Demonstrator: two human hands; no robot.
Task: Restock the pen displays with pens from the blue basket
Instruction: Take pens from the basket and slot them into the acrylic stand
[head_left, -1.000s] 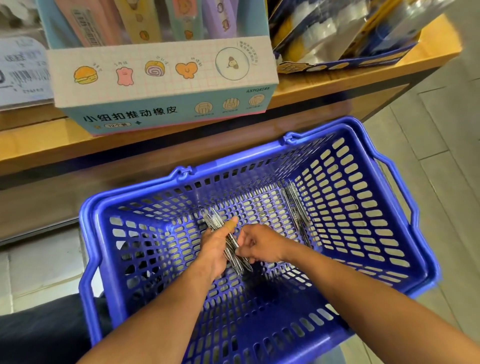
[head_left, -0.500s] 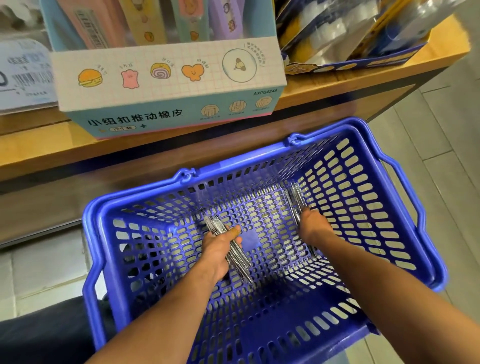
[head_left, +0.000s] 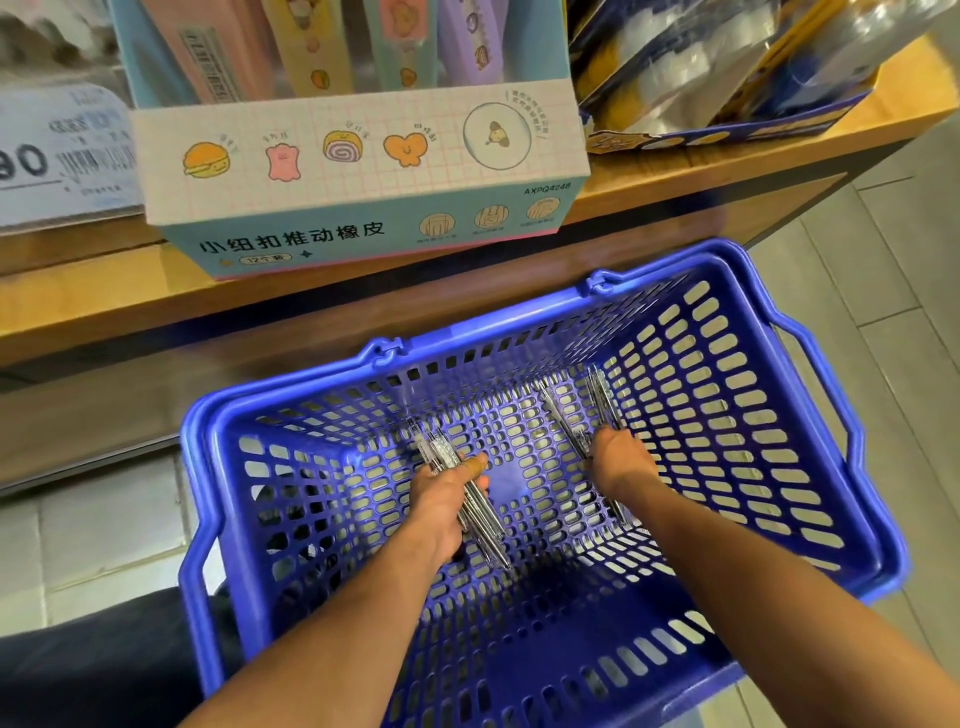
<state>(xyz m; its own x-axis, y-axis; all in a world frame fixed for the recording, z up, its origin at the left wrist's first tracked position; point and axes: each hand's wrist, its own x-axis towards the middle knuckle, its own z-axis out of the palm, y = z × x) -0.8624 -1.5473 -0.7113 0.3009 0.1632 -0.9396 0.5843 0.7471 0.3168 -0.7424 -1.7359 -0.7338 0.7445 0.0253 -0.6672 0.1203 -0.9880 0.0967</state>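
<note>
Both my hands are down inside the blue basket (head_left: 769, 415), which sits low in front of a wooden shelf. My left hand (head_left: 447, 499) grips a bundle of clear silver pens (head_left: 467, 499) that sticks out above and below my fist. My right hand (head_left: 618, 462) is curled over a second group of pens (head_left: 597, 405) lying against the basket's right wall; its fingers are hidden under the hand, so the hold itself is not visible.
A pastel eraser display box (head_left: 358, 171) stands on the wooden shelf (head_left: 727, 166) just above the basket. To its right sits a dark blue display tray (head_left: 727, 93) of shiny packets. A price label (head_left: 57, 156) is at left. Grey floor tiles lie to the right.
My right hand left the bundle in my left hand and moved right to the pens by the basket's right wall. The left hand has kept its grip.
</note>
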